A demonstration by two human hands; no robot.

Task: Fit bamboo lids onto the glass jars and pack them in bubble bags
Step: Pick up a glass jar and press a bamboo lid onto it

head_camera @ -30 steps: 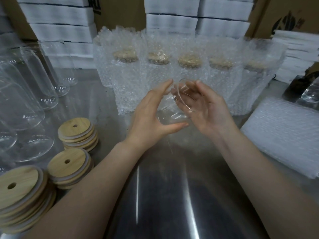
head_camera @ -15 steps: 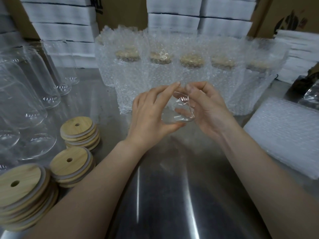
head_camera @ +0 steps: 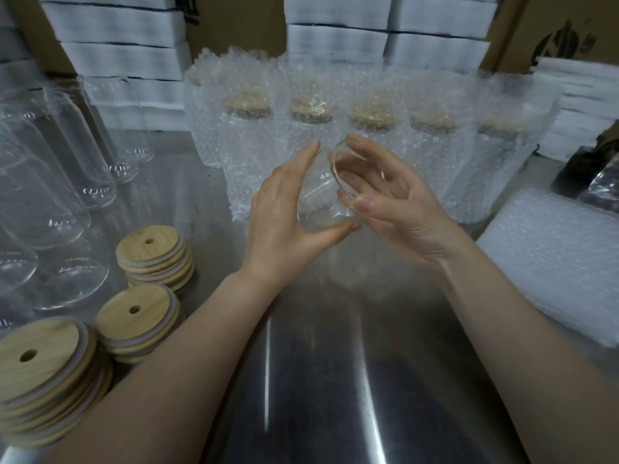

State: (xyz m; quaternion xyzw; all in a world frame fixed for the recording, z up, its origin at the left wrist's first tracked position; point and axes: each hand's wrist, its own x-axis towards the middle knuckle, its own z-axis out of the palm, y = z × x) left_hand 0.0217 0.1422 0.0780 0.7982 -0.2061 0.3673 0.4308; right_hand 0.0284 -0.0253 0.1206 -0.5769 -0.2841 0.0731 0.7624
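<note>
A clear glass jar (head_camera: 323, 199) lies tilted in the air between both hands, above the steel table (head_camera: 315, 380). My left hand (head_camera: 284, 212) grips its body, thumb under and fingers over. My right hand (head_camera: 395, 192) holds the rim end, with fingers reaching into or across the mouth. No lid sits on this jar. Three stacks of bamboo lids (head_camera: 154, 256) with centre holes stand at the left. A pile of flat bubble bags (head_camera: 556, 262) lies at the right.
Several bagged, lidded jars (head_camera: 368, 139) stand in a row right behind my hands. Empty glass jars (head_camera: 47, 195) lie on their sides at the far left. White foam blocks (head_camera: 338, 31) and cardboard boxes line the back.
The jar has been turned between my hands; its rim now faces my right palm, and my right fingers have spread wider around it. Both hands stayed at the same spot.
</note>
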